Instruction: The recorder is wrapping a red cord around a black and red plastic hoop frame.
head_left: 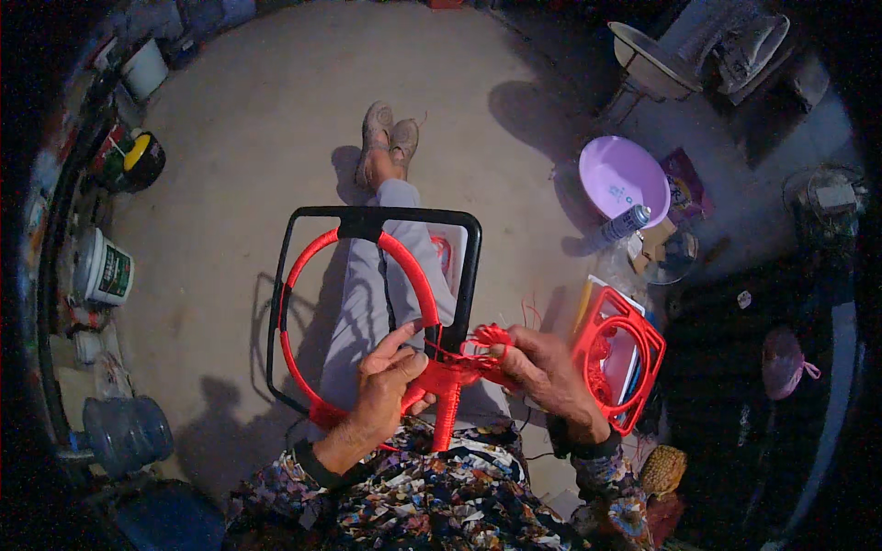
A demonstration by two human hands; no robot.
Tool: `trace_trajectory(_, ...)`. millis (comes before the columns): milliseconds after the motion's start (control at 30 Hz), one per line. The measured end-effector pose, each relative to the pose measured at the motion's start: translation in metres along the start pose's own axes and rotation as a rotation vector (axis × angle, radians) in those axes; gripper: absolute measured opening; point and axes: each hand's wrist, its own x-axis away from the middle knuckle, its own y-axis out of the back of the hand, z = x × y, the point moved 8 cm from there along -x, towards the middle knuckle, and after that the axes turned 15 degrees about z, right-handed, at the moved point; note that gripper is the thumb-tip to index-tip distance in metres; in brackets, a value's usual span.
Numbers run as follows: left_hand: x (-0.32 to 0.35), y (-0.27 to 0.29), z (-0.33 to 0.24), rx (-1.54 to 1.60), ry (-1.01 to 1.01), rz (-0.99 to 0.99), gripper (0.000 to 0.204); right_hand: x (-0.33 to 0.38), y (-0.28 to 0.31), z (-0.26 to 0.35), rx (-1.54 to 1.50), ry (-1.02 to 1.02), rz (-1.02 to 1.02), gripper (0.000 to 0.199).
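A black metal frame (469, 275), squarish with a ring inside, lies across my lap. Red cord is wound tightly round much of the ring (418, 266) and along the lower side; black metal shows bare at the upper edge and in short gaps. My left hand (381, 390) grips the frame at its lower right, where ring and outer bar meet, with thumb and forefinger on top. Just right of it, my right hand (547, 372) is closed on a looped bundle of red cord (487, 342). Thin strands run from the bundle to the frame.
At right, a red-wrapped frame (625, 354) stands beside my lap. Beyond it are a spray can (625, 225), a purple basin (625, 179) and a raised washbasin (652, 60). A white bucket (110, 271) and a water jug (129, 432) line the left side.
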Motion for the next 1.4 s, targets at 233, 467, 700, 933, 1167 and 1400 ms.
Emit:
trace_trajectory(233, 0.003, -0.002, 0.004, 0.04, 0.027, -0.003, 0.037, 0.046, 0.047, -0.106, -0.107, -0.085, -0.333, 0.034)
trace_trajectory(467, 0.002, -0.002, 0.004, 0.01, 0.032, 0.052, 0.03, 0.049, 0.051, -0.131, -0.331, -0.077, -0.51, 0.029)
trace_trajectory(700, 0.002, 0.0, 0.005, 0.044, 0.046, 0.057, 0.026, 0.031, 0.034, -0.112, -0.559, -0.035, -0.414, 0.026)
trace_trajectory(933, 0.004, -0.004, 0.003, -0.005, 0.038, 0.097, 0.027, -0.007, -0.032, -0.08, -0.697, -0.053, 0.091, 0.027)
trace_trajectory(1167, 0.006, -0.006, 0.0, 0.004, -0.004, 0.069, 0.025, -0.011, -0.039, -0.053, -0.713, -0.037, 0.098, 0.02)
trace_trajectory(1400, 0.007, -0.004, 0.003, 0.02, 0.01, 0.061, 0.023, -0.017, -0.046, -0.069, -0.889, -0.071, 0.085, 0.009)
